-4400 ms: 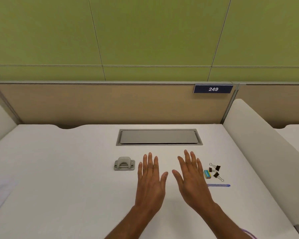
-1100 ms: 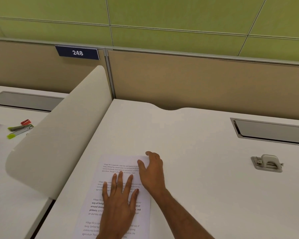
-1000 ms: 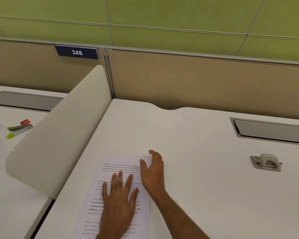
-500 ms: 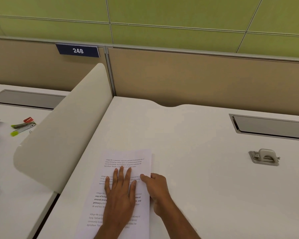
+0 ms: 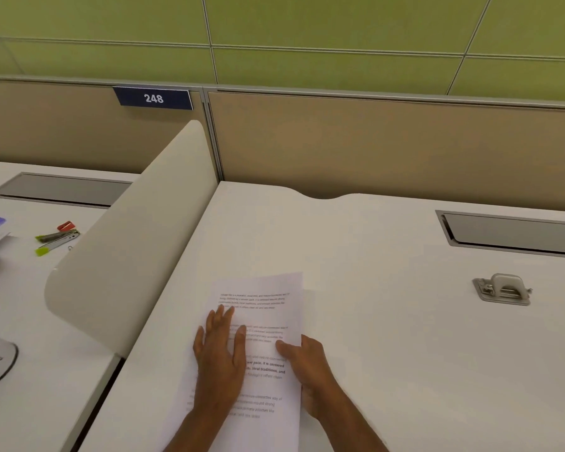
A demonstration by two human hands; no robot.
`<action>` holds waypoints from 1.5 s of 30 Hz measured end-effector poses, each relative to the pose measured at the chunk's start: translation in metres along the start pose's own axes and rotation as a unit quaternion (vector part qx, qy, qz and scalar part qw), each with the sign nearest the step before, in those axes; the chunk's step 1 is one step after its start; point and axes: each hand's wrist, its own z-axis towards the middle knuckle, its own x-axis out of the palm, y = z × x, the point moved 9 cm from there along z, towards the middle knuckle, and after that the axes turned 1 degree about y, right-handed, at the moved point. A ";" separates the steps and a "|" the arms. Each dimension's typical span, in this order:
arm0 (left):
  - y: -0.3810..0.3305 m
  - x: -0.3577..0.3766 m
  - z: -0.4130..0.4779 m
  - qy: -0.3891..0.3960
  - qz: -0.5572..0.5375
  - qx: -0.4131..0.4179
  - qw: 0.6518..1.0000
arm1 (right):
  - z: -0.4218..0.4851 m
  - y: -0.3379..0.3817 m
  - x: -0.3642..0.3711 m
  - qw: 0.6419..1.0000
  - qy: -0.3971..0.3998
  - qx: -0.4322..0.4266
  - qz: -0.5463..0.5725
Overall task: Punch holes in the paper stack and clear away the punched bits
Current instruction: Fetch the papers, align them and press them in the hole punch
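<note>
A stack of white printed paper (image 5: 268,295) lies on the white desk (image 5: 388,337), near its left front edge. My left hand (image 5: 221,357) rests flat on the sheets with its fingers spread. My right hand (image 5: 307,370) grips the stack's right edge, thumb on top and fingers curled under. That right edge looks slightly raised off the desk. A grey metal hole punch (image 5: 502,289) sits on the desk far to the right, apart from both hands.
A curved cream divider (image 5: 137,236) stands just left of the paper. Beyond it, the neighbouring desk holds a stapler and small tools (image 5: 57,238), with another person's hand at the far left edge. A grey cable hatch (image 5: 516,234) is set in the desk at back right.
My right hand slid from the stack's top right corner down its right edge and closed on it. The edge has lifted a little. My left hand stays flat on the sheets.
</note>
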 end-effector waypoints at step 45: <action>-0.274 0.205 -0.132 0.335 -0.335 -0.204 0.857 | -0.164 0.078 -0.387 0.993 -0.054 -0.038 0.100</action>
